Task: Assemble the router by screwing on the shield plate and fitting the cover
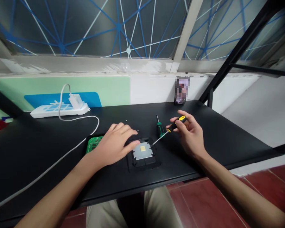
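My right hand is closed around the black and yellow handle of a screwdriver. Its thin shaft slants down to the left, the tip at the upper right corner of a square metal plate set in a black frame. A small pale yellow pad sits on the plate. My left hand lies with fingers stretched out, thumb at the plate's upper left edge. Partly under that hand is a green circuit board. A second screwdriver, green and black, lies just behind the one I hold.
A white power strip with a plugged-in charger stands at the back left; its white cable runs across the black table. A phone leans on the wall. Tiny screw-like pieces lie beyond my left hand.
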{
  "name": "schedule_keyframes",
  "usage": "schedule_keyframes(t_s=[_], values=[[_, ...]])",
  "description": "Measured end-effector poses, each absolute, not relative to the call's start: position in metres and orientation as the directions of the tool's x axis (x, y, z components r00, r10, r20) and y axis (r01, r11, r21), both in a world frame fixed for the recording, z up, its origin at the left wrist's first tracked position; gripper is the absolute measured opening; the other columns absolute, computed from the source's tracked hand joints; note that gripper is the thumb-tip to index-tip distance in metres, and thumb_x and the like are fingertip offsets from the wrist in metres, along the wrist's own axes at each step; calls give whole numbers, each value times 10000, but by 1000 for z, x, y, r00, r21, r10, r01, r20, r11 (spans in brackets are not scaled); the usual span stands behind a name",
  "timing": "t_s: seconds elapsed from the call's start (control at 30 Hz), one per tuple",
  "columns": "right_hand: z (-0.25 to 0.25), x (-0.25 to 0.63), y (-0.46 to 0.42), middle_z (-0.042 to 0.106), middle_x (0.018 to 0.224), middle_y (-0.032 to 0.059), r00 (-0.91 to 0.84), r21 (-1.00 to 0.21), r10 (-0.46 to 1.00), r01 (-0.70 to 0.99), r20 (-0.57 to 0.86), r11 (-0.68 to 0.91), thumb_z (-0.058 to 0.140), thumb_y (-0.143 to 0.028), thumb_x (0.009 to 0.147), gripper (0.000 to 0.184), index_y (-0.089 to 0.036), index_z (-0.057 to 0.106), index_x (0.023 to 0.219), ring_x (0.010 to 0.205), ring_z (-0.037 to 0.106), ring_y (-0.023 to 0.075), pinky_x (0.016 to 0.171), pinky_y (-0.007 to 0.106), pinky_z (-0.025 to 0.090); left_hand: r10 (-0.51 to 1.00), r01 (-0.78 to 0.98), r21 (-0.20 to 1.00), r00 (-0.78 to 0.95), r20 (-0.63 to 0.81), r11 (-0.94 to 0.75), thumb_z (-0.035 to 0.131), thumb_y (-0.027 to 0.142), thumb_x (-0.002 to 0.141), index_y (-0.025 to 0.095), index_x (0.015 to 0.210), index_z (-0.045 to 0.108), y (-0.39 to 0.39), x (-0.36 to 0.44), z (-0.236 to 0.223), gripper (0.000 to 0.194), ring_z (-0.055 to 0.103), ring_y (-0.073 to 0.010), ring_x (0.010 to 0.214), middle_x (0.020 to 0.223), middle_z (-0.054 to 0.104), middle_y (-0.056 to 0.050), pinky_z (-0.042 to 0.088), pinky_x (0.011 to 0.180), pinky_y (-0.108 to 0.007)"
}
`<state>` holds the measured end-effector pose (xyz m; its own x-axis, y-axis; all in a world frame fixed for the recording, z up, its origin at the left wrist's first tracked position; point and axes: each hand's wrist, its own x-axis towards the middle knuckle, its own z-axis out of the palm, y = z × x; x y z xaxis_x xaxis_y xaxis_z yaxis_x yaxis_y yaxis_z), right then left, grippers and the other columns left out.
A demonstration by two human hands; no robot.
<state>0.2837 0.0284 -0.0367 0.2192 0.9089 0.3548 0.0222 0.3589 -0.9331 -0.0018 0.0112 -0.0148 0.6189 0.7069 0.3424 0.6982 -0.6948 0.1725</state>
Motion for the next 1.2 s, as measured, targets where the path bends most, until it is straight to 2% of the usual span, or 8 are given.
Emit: schedule_keyframes(t_s=[0.27,0.7,0.97,1.2], values=[[-43,281,20,725,948,7,148,-944,932,43,331,329,717,-397,852,420,-242,583,1218,717,755,161,585,264,541,660,659,136,671,338,-739,445,444,1059,194,1199,625,2,9,-16,338,574,-262,1020,1102,671,-71,400,896,-419],[-46,284,22,724,968,-1,171,-957,942,14,288,290,674,-312,845,385,-256,601,1218,728,759,161,583,253,492,664,657,147,676,319,-740,450,454,1057,197,1210,630,2,10,-16,349,575,-267,1039,1116,678,-67,398,908,-429],[-43,283,20,718,958,2,170,-955,940,52,297,293,612,-270,838,371,-255,593,1209,710,749,163,564,265,506,659,653,144,680,321,-744,467,447,1053,193,1208,634,3,10,-17,342,576,-264,1035,1114,677,-61,399,904,-426],[-43,283,19,711,955,-6,180,-961,945,5,273,277,604,-240,818,381,-260,612,1198,704,743,163,622,299,546,657,648,147,689,308,-748,499,424,1048,179,1198,634,2,11,-17,317,577,-263,1039,1107,675,-59,386,908,-424]])
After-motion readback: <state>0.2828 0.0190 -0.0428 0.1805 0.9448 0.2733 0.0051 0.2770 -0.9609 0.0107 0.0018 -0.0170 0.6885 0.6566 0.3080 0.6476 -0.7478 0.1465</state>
